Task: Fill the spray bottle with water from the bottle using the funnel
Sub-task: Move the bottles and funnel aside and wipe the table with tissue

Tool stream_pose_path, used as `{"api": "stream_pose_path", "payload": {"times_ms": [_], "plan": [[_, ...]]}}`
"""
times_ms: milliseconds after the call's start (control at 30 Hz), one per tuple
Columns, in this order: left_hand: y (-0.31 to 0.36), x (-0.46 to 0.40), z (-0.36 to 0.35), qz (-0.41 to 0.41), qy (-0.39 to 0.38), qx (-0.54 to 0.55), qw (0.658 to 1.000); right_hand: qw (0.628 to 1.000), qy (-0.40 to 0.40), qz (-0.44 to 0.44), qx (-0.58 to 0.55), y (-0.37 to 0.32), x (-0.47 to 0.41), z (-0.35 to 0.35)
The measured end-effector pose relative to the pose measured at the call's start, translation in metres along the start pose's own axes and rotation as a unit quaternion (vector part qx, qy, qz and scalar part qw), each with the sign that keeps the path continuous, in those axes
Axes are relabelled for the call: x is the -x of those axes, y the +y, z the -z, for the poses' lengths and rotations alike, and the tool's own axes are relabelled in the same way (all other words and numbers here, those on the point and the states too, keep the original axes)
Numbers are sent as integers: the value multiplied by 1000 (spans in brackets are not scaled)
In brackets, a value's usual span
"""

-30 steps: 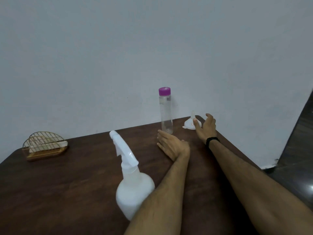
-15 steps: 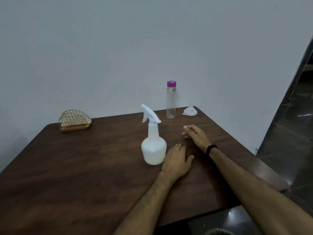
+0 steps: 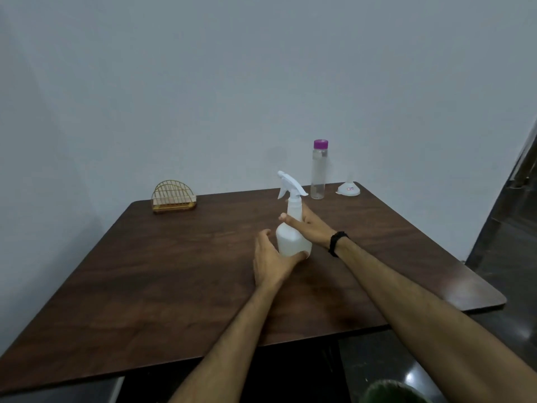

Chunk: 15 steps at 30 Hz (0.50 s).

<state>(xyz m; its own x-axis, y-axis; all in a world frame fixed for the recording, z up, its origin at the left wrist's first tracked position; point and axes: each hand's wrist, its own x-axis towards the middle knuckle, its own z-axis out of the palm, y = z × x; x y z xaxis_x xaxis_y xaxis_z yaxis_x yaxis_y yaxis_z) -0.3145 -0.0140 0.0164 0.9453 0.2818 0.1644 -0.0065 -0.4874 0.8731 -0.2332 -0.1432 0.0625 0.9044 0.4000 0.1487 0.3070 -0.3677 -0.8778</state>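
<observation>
A white spray bottle (image 3: 291, 239) with its trigger head on stands upright in the middle of the dark wooden table (image 3: 174, 286). My left hand (image 3: 271, 258) cups its base from the near left. My right hand (image 3: 312, 228), with a black band on the wrist, wraps around the bottle's neck and shoulder from the right. A clear water bottle (image 3: 318, 170) with a purple cap stands at the far edge, apart from both hands. To its right a white funnel (image 3: 348, 187) lies mouth down with the spout up.
A gold wire holder (image 3: 173, 196) sits at the table's far left corner. A pale wall runs behind the table. Dark shiny floor (image 3: 499, 257) shows to the right of the table's right edge.
The view has pulled back from the table. Both hands came off the tabletop and closed onto the spray bottle, the left at its base and the right at its neck.
</observation>
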Motion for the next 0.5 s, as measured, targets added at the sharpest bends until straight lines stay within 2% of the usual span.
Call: {"api": "stream_pose_path", "payload": {"times_ms": [67, 200, 267, 367, 500], "plan": [[-7, -8, 4, 3, -54, 34, 998, 1000, -8, -1, 0, -3, 0, -9], [-12, -15, 8, -37, -22, 73, 996, 998, -44, 27, 33, -6, 2, -23], [-14, -16, 10, -52, -25, 66, 996, 997, -20, 51, 46, -12, -2, -28], [-13, -10, 12, -45, -38, 42, 997, 999, 20, 46, -4, -23, -8, -31], [2, 0, 16, 2, -41, 70, 997, 999, -9, 53, 2, -39, -15, -35]]}}
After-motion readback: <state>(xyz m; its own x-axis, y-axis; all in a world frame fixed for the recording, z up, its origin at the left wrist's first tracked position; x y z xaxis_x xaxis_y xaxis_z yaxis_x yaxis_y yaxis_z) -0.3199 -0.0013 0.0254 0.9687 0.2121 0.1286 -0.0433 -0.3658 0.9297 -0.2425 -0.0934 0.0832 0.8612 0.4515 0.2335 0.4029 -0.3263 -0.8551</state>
